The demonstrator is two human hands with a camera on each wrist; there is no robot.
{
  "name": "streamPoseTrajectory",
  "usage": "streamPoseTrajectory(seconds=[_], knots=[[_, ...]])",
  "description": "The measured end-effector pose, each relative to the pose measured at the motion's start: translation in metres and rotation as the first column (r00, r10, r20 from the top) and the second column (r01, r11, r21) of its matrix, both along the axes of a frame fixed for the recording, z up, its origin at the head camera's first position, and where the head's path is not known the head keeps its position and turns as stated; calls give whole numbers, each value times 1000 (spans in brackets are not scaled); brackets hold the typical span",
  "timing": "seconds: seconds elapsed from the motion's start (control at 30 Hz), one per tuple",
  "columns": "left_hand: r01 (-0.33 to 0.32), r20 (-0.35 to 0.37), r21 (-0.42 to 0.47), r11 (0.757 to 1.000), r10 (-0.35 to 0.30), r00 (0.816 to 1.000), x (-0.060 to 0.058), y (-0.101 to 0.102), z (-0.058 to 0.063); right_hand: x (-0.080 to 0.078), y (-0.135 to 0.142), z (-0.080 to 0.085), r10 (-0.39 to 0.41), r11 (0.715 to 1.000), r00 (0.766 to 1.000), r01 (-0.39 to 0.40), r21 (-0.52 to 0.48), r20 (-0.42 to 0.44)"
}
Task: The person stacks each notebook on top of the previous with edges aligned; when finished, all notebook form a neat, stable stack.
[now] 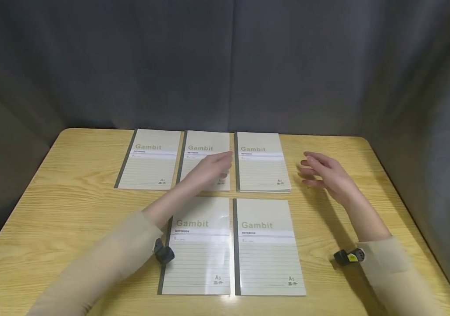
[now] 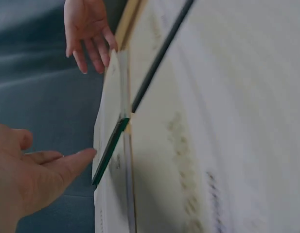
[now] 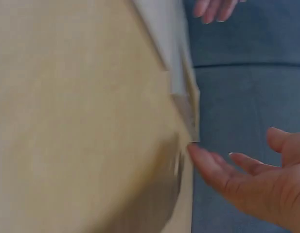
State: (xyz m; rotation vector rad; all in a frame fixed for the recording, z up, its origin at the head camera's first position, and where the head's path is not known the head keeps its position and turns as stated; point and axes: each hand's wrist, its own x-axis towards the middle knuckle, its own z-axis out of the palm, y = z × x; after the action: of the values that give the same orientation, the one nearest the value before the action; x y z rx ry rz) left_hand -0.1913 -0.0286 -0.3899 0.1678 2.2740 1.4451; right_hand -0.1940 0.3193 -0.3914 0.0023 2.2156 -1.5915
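With left hand (image 1: 210, 169) and right hand (image 1: 330, 176) relaxed, empty, flanking notebook (image 1: 262, 169) nearest desk's (image 1: 71, 188) far-right corner.
Best closing in evenly.

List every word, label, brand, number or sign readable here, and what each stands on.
"Gambit": front-left notebook, front-right notebook, back-left notebook, back-middle notebook, back-right notebook.
"NOTEBOOK": beneath "Gambit" on all five.
"A5": lower right of all five covers.
Too small to read surely: the characters under "A5", the fine print below "NOTEBOOK", any marking on the yellow patch by the right cuff.
Left wrist view: cover lettering blurred.
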Motion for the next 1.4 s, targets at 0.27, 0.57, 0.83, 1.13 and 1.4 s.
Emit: streamPoseTrajectory(seconds=[0.27, 0.57, 0.83, 1.13, 1.4], knots=[[61, 258, 216, 975, -118, 959, 42, -24, 3, 48, 11, -3, 83, 972, 993, -62, -226, 83], [71, 382, 385, 920, -228, 896, 76, -26, -3, 88, 8, -6, 223, 917, 963, -155, -369, 149], [56, 433, 448, 892, -272, 859, 87, -28, -5, 108, -2, 7, 248, 931, 919, -138, -339, 306], [-7, 478, 536, 844, -297, 827, 88, -27, -12, 111, -10, 12, 173, 963, 914, -78, -259, 368], [-136, 508, 558, 819, -207, 836, 87, -29, -19, 110, -13, 9, 125, 977, 915, -47, -206, 384]])
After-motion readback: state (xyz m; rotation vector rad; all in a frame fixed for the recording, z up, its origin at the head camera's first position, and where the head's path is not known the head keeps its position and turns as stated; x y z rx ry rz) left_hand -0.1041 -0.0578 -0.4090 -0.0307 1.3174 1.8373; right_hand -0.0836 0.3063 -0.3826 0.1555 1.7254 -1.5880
